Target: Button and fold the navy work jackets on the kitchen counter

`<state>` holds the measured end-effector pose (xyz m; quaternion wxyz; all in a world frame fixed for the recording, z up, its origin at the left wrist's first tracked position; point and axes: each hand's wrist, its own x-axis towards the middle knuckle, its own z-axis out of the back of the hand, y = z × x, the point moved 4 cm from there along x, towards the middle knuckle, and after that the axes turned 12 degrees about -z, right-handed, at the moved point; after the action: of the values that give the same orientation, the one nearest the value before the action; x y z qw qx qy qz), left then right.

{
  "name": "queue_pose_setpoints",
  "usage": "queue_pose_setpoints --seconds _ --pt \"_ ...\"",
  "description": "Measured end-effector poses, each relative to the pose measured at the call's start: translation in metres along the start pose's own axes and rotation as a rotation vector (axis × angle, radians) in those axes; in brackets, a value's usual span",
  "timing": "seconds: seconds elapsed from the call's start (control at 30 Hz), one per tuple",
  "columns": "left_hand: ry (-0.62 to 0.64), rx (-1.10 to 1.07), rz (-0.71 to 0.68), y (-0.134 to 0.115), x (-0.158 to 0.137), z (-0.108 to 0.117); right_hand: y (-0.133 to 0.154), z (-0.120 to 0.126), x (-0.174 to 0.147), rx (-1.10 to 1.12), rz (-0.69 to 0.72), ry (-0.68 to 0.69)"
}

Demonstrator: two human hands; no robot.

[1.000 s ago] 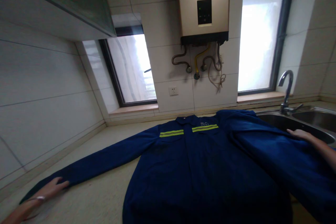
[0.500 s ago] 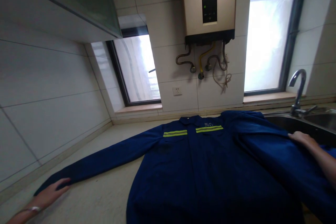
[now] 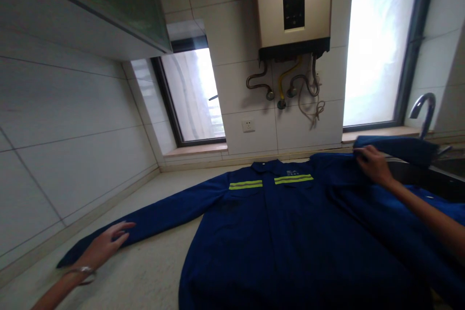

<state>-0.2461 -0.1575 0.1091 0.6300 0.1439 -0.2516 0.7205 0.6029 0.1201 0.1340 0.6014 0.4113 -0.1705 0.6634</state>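
Observation:
A dark blue work jacket (image 3: 247,232) with yellow-green reflective strips across its chest lies spread front up on the counter, collar toward the wall. Its sleeve on the left (image 3: 174,206) stretches out along the countertop. Over that sleeve is my left hand (image 3: 105,242), fingers apart and holding nothing; whether it touches the cloth I cannot tell. My right hand (image 3: 374,164) pinches a raised fold of blue cloth (image 3: 399,149) at the jacket's right shoulder side. That fold hangs across toward the faucet and hides its base.
At the right, a sink (image 3: 441,181) has a chrome faucet (image 3: 426,111), with more blue cloth (image 3: 432,198) at its near side. A water heater (image 3: 276,14) with pipes hangs above the counter (image 3: 156,271). An overhead cabinet (image 3: 109,5) juts out at upper left.
My right hand has moved left and toward the wall, lifting the blue cloth up beside the faucet. My left hand has slid right along the sleeve, toward the jacket's body.

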Motion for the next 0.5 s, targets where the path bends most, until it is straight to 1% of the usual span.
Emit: queue_pose_setpoints --seconds 0.03,0.07,0.1,0.13,0.17,0.2,0.23,0.3,0.4,0.43,0.47,0.5 --pt "0.078 -0.086 -0.010 -0.016 0.005 -0.009 0.035 -0.011 -0.014 0.036 0.248 0.135" --pt "0.147 -0.168 -0.023 -0.035 0.009 -0.017 0.065 -0.022 -0.035 0.056 0.473 0.274" --pt "0.198 -0.232 -0.044 -0.055 0.012 -0.025 0.090 -0.030 -0.059 0.065 0.645 0.391" --pt "0.225 -0.276 -0.072 -0.076 0.013 -0.031 0.110 -0.036 -0.084 0.071 0.754 0.480" --pt "0.253 -0.317 -0.104 -0.096 0.013 -0.037 0.125 -0.040 -0.108 0.073 0.819 0.565" --pt "0.283 -0.357 -0.133 -0.116 0.011 -0.043 0.136 -0.042 -0.129 0.071 0.844 0.641" --pt "0.308 -0.396 -0.153 -0.133 0.009 -0.049 0.144 -0.042 -0.146 0.074 0.837 0.702" --pt "0.354 -0.463 -0.173 -0.162 0.004 -0.059 0.153 -0.035 -0.163 0.106 0.756 0.792" --pt "0.385 -0.517 -0.199 -0.192 0.000 -0.072 0.164 -0.021 -0.157 0.203 0.583 0.844" --pt "0.383 -0.518 -0.208 -0.201 0.001 -0.078 0.171 -0.018 -0.153 0.227 0.564 0.840" --pt "0.382 -0.521 -0.215 -0.211 0.002 -0.084 0.180 -0.016 -0.149 0.239 0.576 0.828" --pt "0.387 -0.535 -0.216 -0.221 0.004 -0.092 0.191 -0.015 -0.148 0.242 0.617 0.809"
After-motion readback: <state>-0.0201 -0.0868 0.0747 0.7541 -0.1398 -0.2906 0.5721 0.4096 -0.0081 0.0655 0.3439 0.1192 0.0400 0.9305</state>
